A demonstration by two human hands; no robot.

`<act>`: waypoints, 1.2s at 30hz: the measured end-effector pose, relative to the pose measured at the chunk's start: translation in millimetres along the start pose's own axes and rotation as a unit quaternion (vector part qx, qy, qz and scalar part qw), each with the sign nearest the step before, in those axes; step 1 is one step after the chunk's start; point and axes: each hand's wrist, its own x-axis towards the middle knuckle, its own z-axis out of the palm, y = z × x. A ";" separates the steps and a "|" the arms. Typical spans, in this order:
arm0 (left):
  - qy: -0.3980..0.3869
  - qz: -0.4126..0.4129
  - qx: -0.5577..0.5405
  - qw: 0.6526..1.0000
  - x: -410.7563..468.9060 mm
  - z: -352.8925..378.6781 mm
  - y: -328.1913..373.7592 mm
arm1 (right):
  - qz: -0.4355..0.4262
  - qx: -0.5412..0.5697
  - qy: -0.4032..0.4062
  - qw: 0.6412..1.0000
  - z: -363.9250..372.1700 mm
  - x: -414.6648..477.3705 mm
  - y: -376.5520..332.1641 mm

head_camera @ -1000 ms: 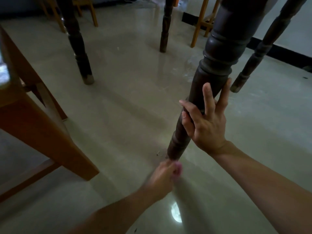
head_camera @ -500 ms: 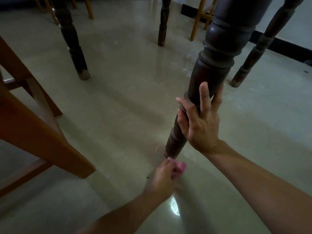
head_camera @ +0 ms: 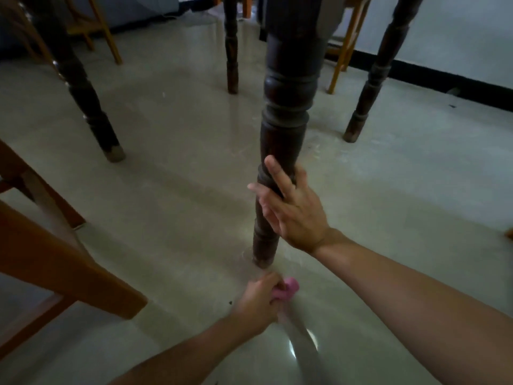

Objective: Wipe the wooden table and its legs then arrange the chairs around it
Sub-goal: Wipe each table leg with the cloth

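A dark turned table leg (head_camera: 280,129) stands on the pale floor in the middle of the view. My right hand (head_camera: 291,209) rests against its lower part, fingers wrapped partly around it. My left hand (head_camera: 261,298) is low, just in front of the leg's foot, closed on a crumpled pink cloth (head_camera: 93,290). Three more dark legs of the same table show: one far left (head_camera: 83,93), one at the back (head_camera: 231,51), one right (head_camera: 372,79).
An orange-brown wooden chair frame (head_camera: 55,257) fills the left foreground close to my left arm. Lighter wooden chair legs stand at the back left (head_camera: 105,31) and back right (head_camera: 342,54). A wall with a black skirting (head_camera: 444,79) runs along the right.
The view has swung so the leg stands more upright. My left hand with the pink cloth has come away from the leg's foot, toward me. My right hand has slid lower on the leg.
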 end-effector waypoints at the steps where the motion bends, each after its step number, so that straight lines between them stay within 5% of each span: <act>1: -0.001 0.026 0.023 0.999 -1.3 -9.3 4.5 | -0.023 -0.005 -0.031 0.999 -8.8 -3.2 5.2; 7: 0.002 0.160 0.169 0.972 9.2 -62.6 63.1 | -0.073 -0.012 -0.204 0.976 -62.3 -32.3 48.6; 12: -0.046 0.204 0.226 0.951 20.6 -77.1 131.6 | 0.128 -0.025 -0.224 0.966 -107.2 -56.6 94.5; 15: -0.054 0.197 0.226 0.952 23.2 -83.6 176.1 | 0.302 -0.016 -0.282 0.910 -155.4 -49.5 117.1; 18: -0.049 0.182 0.208 0.960 18.7 -93.8 227.2 | 0.379 -0.015 -0.313 0.871 -198.8 -34.0 132.6; 24: -0.050 0.165 0.180 0.968 -4.0 -133.6 339.0 | 0.426 -0.006 -0.366 0.828 -287.4 29.0 142.2; 36: -0.009 0.112 0.171 0.979 -57.1 -317.3 518.9 | 0.446 0.040 -0.377 0.811 -430.3 252.6 127.5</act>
